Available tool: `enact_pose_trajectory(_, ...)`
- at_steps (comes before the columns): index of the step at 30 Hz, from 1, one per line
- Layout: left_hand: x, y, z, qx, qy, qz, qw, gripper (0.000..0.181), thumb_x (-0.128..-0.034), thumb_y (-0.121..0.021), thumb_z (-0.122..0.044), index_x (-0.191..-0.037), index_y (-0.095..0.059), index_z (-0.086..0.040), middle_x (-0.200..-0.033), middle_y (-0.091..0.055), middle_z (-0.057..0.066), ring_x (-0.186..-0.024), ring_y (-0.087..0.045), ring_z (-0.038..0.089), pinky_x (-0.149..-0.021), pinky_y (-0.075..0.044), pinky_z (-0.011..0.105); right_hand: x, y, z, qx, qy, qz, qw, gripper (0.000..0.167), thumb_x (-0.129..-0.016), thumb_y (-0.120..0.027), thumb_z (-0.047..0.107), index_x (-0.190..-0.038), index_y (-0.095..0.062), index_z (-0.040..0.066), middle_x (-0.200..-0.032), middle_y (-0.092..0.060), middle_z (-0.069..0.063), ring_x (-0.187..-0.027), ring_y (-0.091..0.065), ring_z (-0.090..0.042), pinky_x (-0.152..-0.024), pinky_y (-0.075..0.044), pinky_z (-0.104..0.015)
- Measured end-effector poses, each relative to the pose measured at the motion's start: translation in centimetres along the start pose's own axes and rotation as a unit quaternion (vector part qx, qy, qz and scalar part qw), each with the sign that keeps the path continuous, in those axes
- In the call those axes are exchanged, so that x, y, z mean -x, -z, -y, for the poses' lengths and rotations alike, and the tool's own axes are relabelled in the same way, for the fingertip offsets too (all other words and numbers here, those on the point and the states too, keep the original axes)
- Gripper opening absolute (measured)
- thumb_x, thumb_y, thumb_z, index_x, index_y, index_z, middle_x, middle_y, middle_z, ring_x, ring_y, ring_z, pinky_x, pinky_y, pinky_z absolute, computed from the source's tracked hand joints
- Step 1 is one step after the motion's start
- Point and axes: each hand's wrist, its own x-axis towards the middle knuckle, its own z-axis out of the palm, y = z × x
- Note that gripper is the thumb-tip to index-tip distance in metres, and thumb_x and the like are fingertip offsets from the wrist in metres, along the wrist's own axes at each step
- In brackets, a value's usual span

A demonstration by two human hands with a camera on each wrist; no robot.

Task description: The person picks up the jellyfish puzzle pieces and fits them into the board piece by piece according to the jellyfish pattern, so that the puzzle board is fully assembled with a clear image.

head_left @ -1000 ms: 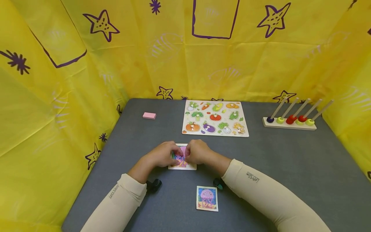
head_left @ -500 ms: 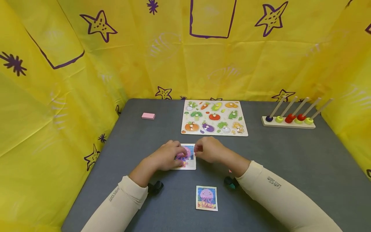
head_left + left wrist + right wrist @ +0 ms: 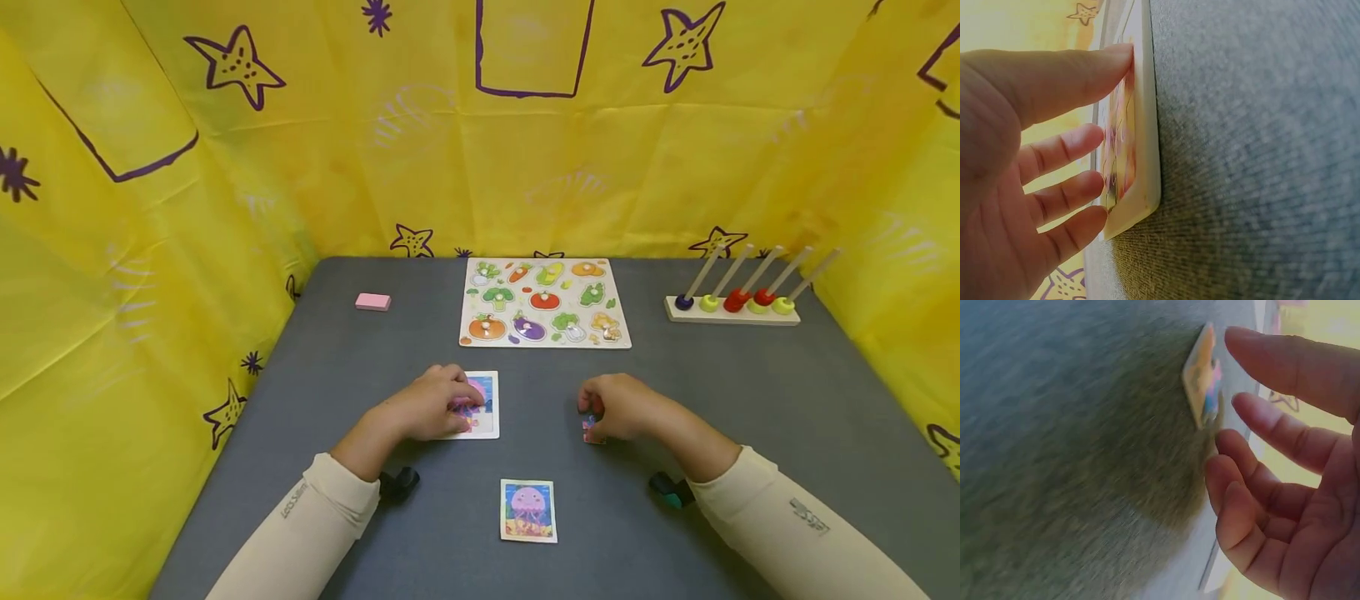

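Note:
My left hand [image 3: 431, 406] rests its fingertips and thumb on the white-rimmed jigsaw puzzle [image 3: 495, 407], which pictures a pink jellyfish. A pale bare spot shows at the puzzle's lower right. In the left wrist view the thumb stands apart from the other fingers along the puzzle frame [image 3: 1145, 137]. To the right, my right hand [image 3: 626, 407] hovers around a loose puzzle piece [image 3: 589, 427] on the table. The right wrist view shows thumb and forefinger spread apart beside that piece [image 3: 1202, 381], not gripping it. A jellyfish picture card [image 3: 528, 512] lies nearer to me.
Behind the hands lies a vegetable peg board [image 3: 545, 302]. A pink block [image 3: 372, 302] sits at the back left, and a counting stand with upright pegs and coloured rings [image 3: 732, 310] at the back right. Yellow cloth [image 3: 420, 175] encloses the grey table [image 3: 360, 358].
My right hand has left the puzzle and moved right to the loose piece, which has come into sight beneath it. The left hand stays on the puzzle. The view has shifted slightly.

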Motion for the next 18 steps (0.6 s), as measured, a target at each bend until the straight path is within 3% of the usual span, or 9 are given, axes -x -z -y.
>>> enact_pose_trajectory(7, 0.0, 0.1, 0.2, 0.006, -0.004, 0.0, 1.0, 0.034, -0.0852, -0.081, -0.021, -0.118, -0.076, -0.025, -0.119, -0.06, 0.003, -0.109, -0.05, 0.022, -0.092, -0.043, 0.038, 0.5, -0.6, -0.9, 0.015, -0.001, -0.02, 0.9997, 0.032, -0.068, -0.092, 0.016, -0.085, -0.066, 0.014, -0.079, -0.06, 0.001, -0.075, -0.053, -0.015, -0.071, -0.045, -0.034)
enact_pose_trajectory(13, -0.2, 0.1, 0.3, 0.011, 0.005, 0.007, 0.9999, 0.033, -0.0854, -0.081, -0.022, -0.118, -0.076, -0.026, -0.119, -0.059, 0.003, -0.108, -0.049, 0.022, -0.09, -0.043, 0.037, -0.5, -1.0, -0.2, -0.041, 0.011, -0.058, 0.9974, 0.018, -0.078, -0.084, 0.009, -0.086, -0.068, 0.013, -0.074, -0.061, 0.004, -0.07, -0.055, -0.012, -0.068, -0.045, -0.031)
enact_pose_trajectory(18, -0.3, 0.2, 0.3, 0.02, 0.011, 0.013, 0.9996, 0.033, -0.0854, -0.081, -0.022, -0.118, -0.076, -0.025, -0.119, -0.059, 0.003, -0.109, -0.048, 0.022, -0.089, -0.042, 0.037, -2.6, -1.7, 1.5, -0.119, 0.031, -0.058, 0.9907, 0.011, -0.085, -0.08, 0.007, -0.089, -0.07, 0.009, -0.068, -0.065, 0.003, -0.06, -0.059, -0.009, -0.061, -0.048, -0.029)
